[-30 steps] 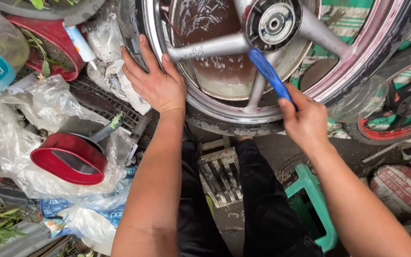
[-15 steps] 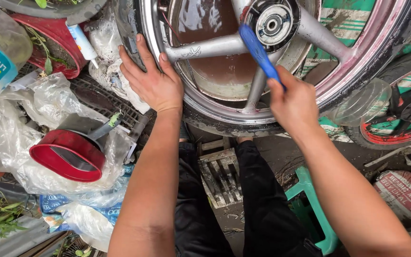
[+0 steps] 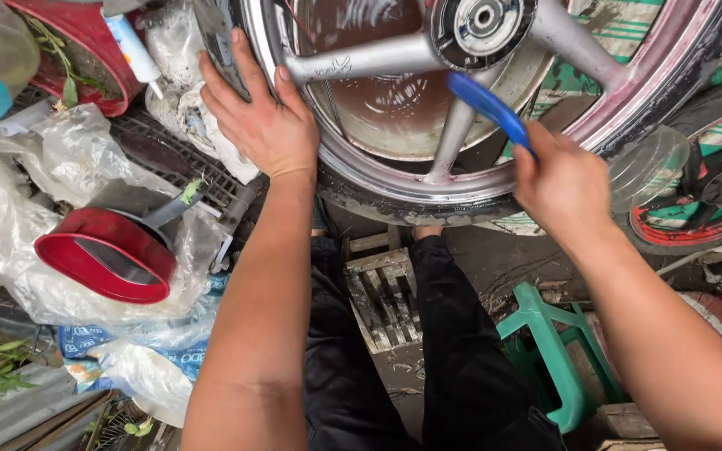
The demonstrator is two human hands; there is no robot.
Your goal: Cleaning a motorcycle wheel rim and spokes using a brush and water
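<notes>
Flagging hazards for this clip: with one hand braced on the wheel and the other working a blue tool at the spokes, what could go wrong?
The wheel looks wet, so the left hand, pressed flat on its rim, might slip. The right hand works the blue brush close to the spokes and could knock against them. The green stool near the legs could trip the person.

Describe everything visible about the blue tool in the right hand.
The blue plastic-looking brush handle is a slim, smooth, rounded bar, bright blue and slightly blurred. It slants from upper left, near the silver wheel hub, down to the right, where the right hand closes around its lower end. Its upper end lies across a silver metal spoke of the wet motorcycle wheel; its working face is hidden, so bristles cannot be confirmed. The left hand rests flat on the wheel's rim, apart from it.
</notes>
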